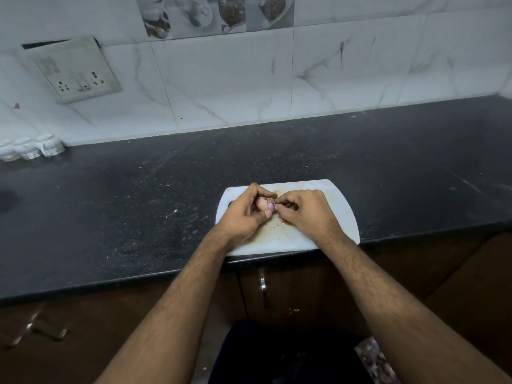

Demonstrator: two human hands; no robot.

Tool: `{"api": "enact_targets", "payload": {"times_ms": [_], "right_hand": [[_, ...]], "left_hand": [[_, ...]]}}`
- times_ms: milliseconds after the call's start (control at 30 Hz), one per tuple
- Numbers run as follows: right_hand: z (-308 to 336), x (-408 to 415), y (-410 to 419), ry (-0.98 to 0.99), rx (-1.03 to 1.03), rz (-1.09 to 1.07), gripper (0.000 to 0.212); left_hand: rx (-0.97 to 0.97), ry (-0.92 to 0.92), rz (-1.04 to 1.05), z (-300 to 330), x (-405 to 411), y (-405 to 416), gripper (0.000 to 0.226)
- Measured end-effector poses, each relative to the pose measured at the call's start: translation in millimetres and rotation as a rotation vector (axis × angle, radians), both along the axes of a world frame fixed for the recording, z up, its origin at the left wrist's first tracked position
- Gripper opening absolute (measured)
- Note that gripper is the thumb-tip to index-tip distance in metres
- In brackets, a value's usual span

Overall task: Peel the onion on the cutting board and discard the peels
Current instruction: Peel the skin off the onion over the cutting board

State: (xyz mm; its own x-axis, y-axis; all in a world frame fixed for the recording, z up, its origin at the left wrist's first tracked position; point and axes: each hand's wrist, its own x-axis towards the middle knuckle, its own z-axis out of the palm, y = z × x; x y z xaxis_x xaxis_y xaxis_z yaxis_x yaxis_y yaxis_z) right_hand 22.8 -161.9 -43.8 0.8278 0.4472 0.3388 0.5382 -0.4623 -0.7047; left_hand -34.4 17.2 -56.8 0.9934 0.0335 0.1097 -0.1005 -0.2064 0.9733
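The left hand grips the onion; the right hand pinches its skin and should pull gently over the cutting board.

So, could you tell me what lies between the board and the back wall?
Only bare dark counter, between board and wall, in the head view.

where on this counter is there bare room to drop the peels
Bare patches: the black stone counter left of the white plastic cutting board, up to the white jars, and the stretch right of the board. Crowded: the board's middle, where the left hand holds the small purple onion and the right hand pinches its skin.
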Motion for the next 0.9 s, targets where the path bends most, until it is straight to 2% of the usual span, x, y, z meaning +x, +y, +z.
{"api": "enact_targets", "payload": {"times_ms": [267, 433, 600, 900], "right_hand": [[0.0, -2.9, 2.8, 0.014, -0.017, -0.029, 0.003], [0.1, -2.0, 3.7, 0.023, -0.012, -0.032, 0.005], [-1.7, 1.8, 2.4, 0.062, 0.065, -0.133, 0.014], [-4.7, 6.3, 4.4, 0.08, -0.049, -0.15, 0.009]], "left_hand": [[0.02, -0.003, -0.001, -1.0, 2.7, -0.9, 0.03], [-0.038, -0.008, -0.027, -0.1, 1.7, -1.6, 0.031], [-0.146, -0.046, -0.034, 0.3, -2.0, -0.4, 0.031], [-0.253, -0.104, 0.063, 4.6, -4.9, -0.7, 0.036]]}}
